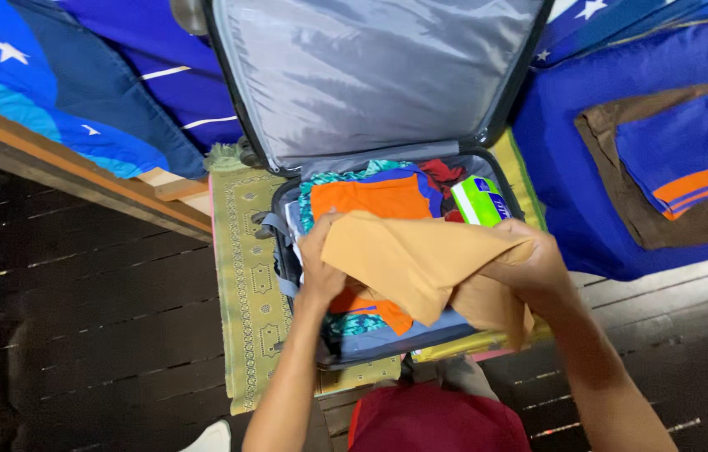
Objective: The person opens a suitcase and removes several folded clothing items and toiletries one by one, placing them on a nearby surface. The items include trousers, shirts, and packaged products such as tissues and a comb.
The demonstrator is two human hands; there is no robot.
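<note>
A green-and-white packet [479,201] with a blue patch sits tilted at the right edge of the open suitcase [287,251], beside a red garment and an orange shirt [375,199]. Over the case, both hands hold a tan cloth [421,259]. The left hand [320,264] has its fingers clenched on the cloth's left edge, wrist bent down. The right hand [534,268] grips the bunched right side, forearm angled in from below. The suitcase lies on a patterned green mat [245,293].
</note>
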